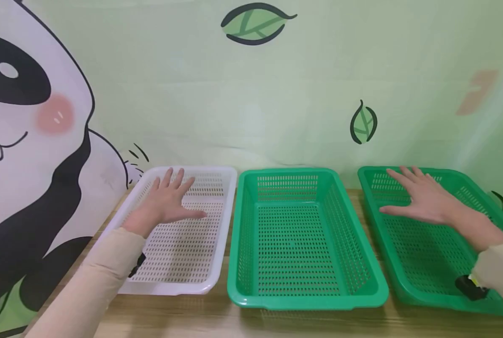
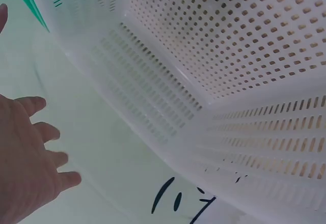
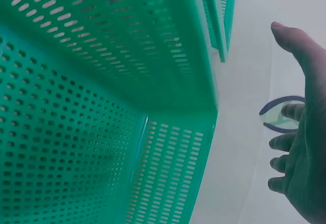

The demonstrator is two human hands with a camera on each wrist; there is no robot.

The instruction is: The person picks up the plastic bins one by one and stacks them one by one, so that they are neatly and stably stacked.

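Observation:
My left hand (image 1: 164, 199) hovers over the white plastic basket (image 1: 230, 211), fingers spread and holding nothing. In the left wrist view the same hand (image 2: 30, 158) shows at the left edge, apart from the white basket's perforated wall (image 2: 147, 81). Over the right green basket (image 1: 386, 253) my right hand (image 1: 424, 197) is held with its thumb and fingers stretched apart, nothing in its grasp. The right wrist view shows that hand (image 3: 300, 142) beside the green basket's rim (image 3: 211, 117), not touching it. A middle green basket (image 1: 291, 303) stands between the two hands.
All three baskets sit side by side on a wood-grain table (image 1: 184, 314). Behind them hangs a pale green cloth (image 1: 289, 103) printed with leaves and a large panda (image 1: 70, 155). Dark wrist devices (image 1: 472, 287) show near the sleeves.

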